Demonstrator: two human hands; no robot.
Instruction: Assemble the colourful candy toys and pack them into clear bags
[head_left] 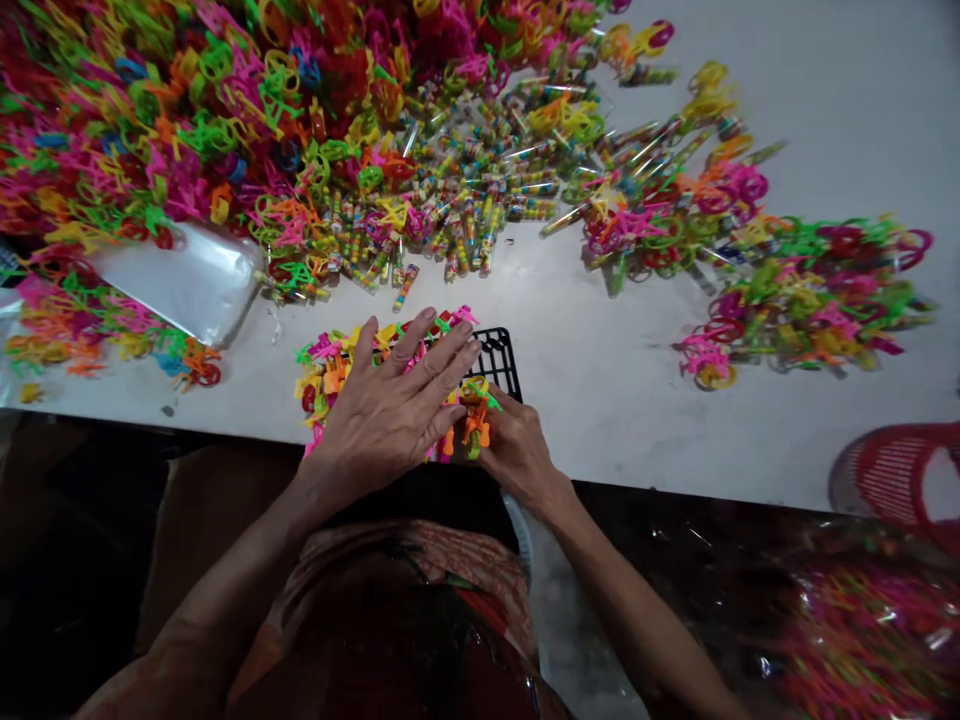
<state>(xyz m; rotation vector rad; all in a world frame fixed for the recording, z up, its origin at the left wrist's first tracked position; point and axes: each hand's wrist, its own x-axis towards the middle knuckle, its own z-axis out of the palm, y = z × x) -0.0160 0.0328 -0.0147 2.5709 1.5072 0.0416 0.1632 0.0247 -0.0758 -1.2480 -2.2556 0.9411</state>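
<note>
- Left hand (394, 400): palm down, fingers extended and a bit apart, released, lying over colorful plastic toys (330, 378) set in the black grid tray (512, 355).
- Right hand (521, 440): at tray's near right side, fingers curled next to an orange-and-green toy (475, 425); fingertips hidden, can't tell if grasping toy or tray edge.
- Tray: at near edge of white tabletop (630, 420), in front of the person; left and middle covered by toys and left hand, far right corner shows bare grid.
- Toys in tray: pink, yellow, green, orange, red, packed close; some poke out on both sides of left hand.
- Big toy heap (187, 120): far left of tabletop, mixed bright colors.
- Clear candy tubes (457, 170): multicolored contents, piled at heap's right side, beyond tray; one single tube (406, 288) lies nearest the left hand.
- Clear plastic bags (187, 275): flat stack, left of tray, between big heap and smaller toy pile (97, 330).
- Two more clusters right of tray: middle cluster (660, 210) with tubes, right cluster (825, 290) nearer tabletop's right side, blurred.
- Red perforated basket (889, 470): by near right edge.
- Bottom right: toys under shiny clear plastic (877, 640), blurred.
</note>
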